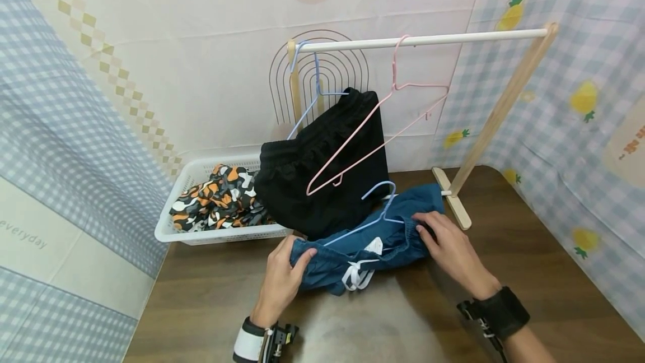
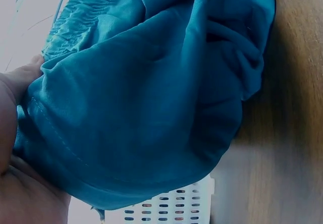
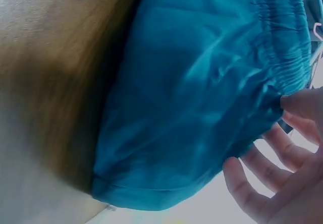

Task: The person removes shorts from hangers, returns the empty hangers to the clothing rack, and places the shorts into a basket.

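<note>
Blue shorts (image 1: 403, 256) with an elastic waistband and a white drawstring bow (image 1: 356, 276) are held up between both hands over the table. A light blue hanger (image 1: 394, 188) sits in their waist opening, its hook sticking out above. My left hand (image 1: 280, 279) grips the left end of the waistband, thumb in front. At the other end, my right hand (image 1: 453, 248) pinches the waistband between thumb and forefinger, while its other fingers are spread along the cloth in the right wrist view. The hanger's lower part is hidden inside the shorts (image 2: 131, 103).
Behind stands a rack with a white rail (image 1: 473, 38) and wooden legs. Black shorts (image 1: 322, 184) hang there on a blue hanger (image 1: 318, 80), beside a bare pink hanger (image 1: 395, 66). At left, a white basket (image 1: 171, 228) holds camouflage-patterned cloth (image 1: 221, 198).
</note>
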The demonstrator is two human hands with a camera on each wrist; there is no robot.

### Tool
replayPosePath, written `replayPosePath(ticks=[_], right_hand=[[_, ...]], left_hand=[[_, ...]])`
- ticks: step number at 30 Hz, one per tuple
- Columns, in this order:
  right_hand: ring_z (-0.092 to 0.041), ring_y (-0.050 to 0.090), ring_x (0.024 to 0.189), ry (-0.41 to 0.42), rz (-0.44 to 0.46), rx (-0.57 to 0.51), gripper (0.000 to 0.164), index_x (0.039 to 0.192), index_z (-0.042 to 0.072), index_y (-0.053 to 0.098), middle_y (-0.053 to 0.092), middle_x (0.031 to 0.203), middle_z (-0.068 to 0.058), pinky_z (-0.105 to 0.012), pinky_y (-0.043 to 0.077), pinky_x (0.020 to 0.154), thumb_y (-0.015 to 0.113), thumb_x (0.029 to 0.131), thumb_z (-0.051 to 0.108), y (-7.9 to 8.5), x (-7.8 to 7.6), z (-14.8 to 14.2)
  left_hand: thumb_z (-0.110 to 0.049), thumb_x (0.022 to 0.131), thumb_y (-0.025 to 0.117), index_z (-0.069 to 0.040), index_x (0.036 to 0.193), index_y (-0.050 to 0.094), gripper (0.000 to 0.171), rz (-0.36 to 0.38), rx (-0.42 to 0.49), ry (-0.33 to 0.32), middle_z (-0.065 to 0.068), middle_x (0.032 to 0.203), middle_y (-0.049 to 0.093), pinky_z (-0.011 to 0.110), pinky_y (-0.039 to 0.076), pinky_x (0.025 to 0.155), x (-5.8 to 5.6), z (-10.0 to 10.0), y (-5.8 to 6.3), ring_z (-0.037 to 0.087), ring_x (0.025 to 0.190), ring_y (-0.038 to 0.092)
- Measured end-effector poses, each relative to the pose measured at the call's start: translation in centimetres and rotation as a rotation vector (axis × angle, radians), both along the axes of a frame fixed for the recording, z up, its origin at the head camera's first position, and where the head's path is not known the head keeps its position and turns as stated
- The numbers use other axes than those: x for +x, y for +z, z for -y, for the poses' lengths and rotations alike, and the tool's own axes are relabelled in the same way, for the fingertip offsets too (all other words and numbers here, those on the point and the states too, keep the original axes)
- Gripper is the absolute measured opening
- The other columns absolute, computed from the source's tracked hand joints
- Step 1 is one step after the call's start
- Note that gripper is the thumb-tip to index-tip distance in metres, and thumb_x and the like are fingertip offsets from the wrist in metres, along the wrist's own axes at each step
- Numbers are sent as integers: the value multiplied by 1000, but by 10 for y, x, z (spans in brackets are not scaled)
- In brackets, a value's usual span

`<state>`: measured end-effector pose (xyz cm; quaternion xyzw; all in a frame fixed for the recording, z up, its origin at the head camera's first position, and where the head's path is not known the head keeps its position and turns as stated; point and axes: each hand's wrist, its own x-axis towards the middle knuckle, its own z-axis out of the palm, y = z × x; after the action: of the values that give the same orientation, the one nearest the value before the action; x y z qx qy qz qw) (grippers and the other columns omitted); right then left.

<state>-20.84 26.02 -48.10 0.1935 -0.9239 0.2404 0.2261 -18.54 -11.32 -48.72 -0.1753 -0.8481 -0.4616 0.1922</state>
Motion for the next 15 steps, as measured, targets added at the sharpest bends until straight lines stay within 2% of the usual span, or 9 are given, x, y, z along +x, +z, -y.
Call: replayPosePath(ticks=[7,15], right_hand=[[-21,64,109,45,-13,-9,27,128,8,69,69,120,-5,-45,52,88,68,101,4,10,-3,12],[-22,60,116,88,15,-34,26,129,8,70,68,123,-4,-48,51,96,69,103,10,17,-2,27]], left_hand=[[-16,99,76,-8,105,65,15,5,4,-7,-6,90,57,27,51,69,2,2,3,10,80,56],[-17,100,75,-9,105,65,14,18,4,-11,-7,90,57,27,51,70,6,3,5,9,81,56]])
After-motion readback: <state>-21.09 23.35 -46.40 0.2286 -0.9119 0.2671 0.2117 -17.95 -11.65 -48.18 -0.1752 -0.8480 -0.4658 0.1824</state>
